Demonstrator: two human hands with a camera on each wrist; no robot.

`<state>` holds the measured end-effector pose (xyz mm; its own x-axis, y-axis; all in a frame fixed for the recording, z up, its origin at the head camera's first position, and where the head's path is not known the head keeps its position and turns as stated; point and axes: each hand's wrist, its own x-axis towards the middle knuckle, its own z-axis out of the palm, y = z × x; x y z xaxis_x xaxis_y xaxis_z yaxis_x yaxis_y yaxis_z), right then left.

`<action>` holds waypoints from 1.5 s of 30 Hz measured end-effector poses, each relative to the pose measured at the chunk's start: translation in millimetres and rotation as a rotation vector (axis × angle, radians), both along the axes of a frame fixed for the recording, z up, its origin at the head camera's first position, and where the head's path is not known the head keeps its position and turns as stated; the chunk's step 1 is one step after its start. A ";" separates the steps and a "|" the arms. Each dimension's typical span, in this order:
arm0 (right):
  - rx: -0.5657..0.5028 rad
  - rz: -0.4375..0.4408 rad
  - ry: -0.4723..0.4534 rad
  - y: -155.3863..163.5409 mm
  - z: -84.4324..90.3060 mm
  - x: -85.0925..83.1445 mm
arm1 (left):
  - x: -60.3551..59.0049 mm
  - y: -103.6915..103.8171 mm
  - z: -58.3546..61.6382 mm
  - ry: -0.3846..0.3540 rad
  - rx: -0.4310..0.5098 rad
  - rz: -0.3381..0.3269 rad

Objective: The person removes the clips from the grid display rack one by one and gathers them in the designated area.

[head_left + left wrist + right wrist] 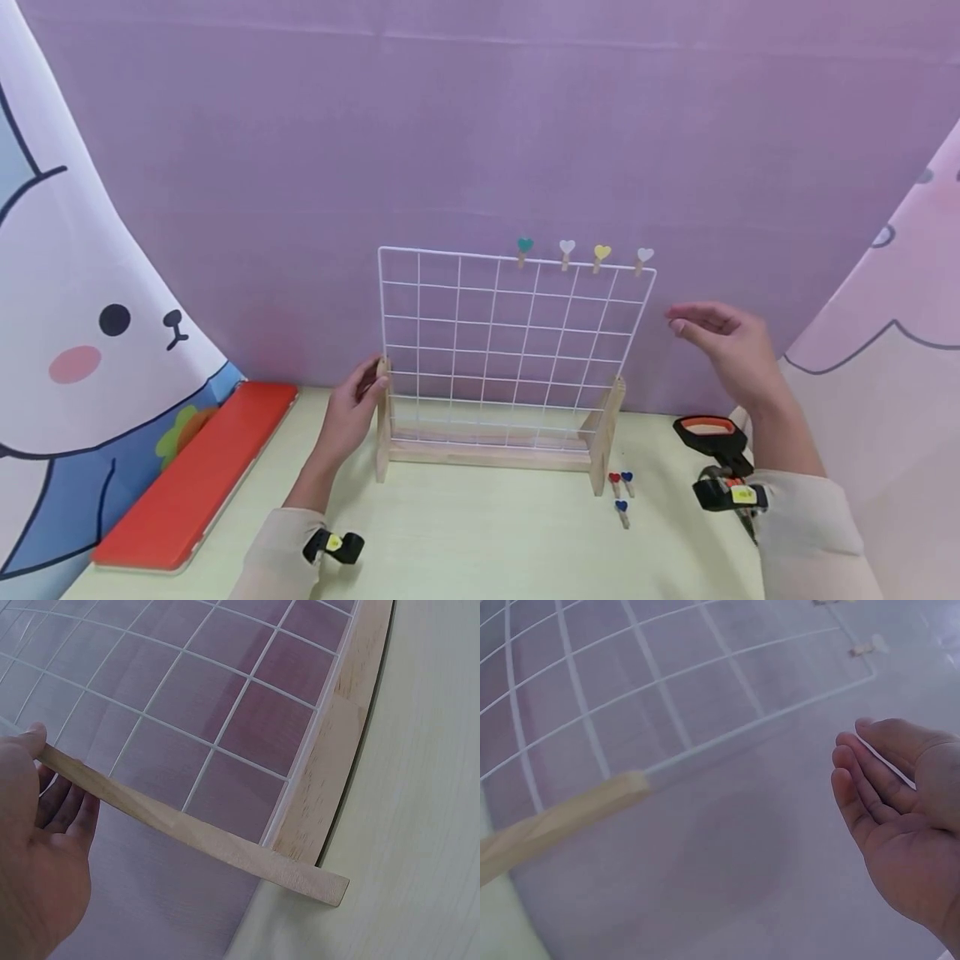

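A white wire grid (480,333) stands upright in a wooden base (487,455) on the table. My left hand (357,398) pinches the top of the base's left upright (172,821), thumb on one side and fingers on the other. Along the grid's top edge, toward the right, sit a green heart clothespin (524,247), a yellow one (602,253) and two white ones, the outer (644,257) near the corner. To the right of that corner my right hand (731,346) hangs in the air, fingers loosely bent together and holding nothing.
Three small heart clothespins lie by the base's right foot: a red one (615,481) and two blue, one (622,510) closer to me. On the left lies a long red case (198,475). A purple cloth (337,150) hangs behind the table (465,533).
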<state>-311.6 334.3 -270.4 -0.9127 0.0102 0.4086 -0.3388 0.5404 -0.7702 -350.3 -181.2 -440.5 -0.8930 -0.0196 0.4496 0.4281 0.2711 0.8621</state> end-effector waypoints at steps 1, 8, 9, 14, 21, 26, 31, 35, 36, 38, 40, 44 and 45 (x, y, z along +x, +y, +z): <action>-0.013 0.005 0.011 -1.0 3.7 -0.4 | 0.2 0.1 -0.1 0.001 0.001 -0.001; -0.032 0.013 0.075 -8.2 29.1 -2.0 | 1.2 0.0 -1.3 0.002 0.017 -0.010; -0.035 0.013 0.083 -9.4 32.6 -2.1 | 1.4 0.1 -1.2 0.001 0.018 -0.010; -0.079 0.044 0.116 -14.9 49.7 -2.8 | 1.6 -0.1 -0.6 -0.004 0.015 -0.009; -0.215 0.142 0.152 -27.1 71.7 -3.5 | 0.8 0.0 -0.3 -0.014 0.011 -0.006; -0.259 0.190 0.164 -37.7 86.0 -2.9 | 0.5 0.2 -0.6 -0.010 0.016 -0.005; -0.244 0.205 0.167 -48.2 98.6 -1.8 | 0.7 0.0 -0.9 -0.011 0.019 -0.008; -0.239 0.236 0.180 -59.1 105.9 -3.1 | 1.6 -0.6 0.1 -0.010 0.017 -0.009; -0.242 0.245 0.184 -62.1 107.2 -3.7 | 1.8 -0.6 0.5 -0.009 0.016 -0.010; -0.239 0.257 0.192 -68.5 109.3 -5.1 | 2.1 -0.7 1.1 -0.006 0.013 -0.010; -0.248 0.281 0.195 -75.5 111.0 -7.1 | 2.2 -0.6 1.2 -0.005 0.013 -0.010; -0.285 0.346 0.193 -89.4 113.4 -11.2 | 1.5 -0.1 0.8 -0.005 0.014 -0.007; -0.290 0.359 0.186 -92.7 114.3 -12.0 | 1.2 0.2 0.7 -0.005 0.014 -0.005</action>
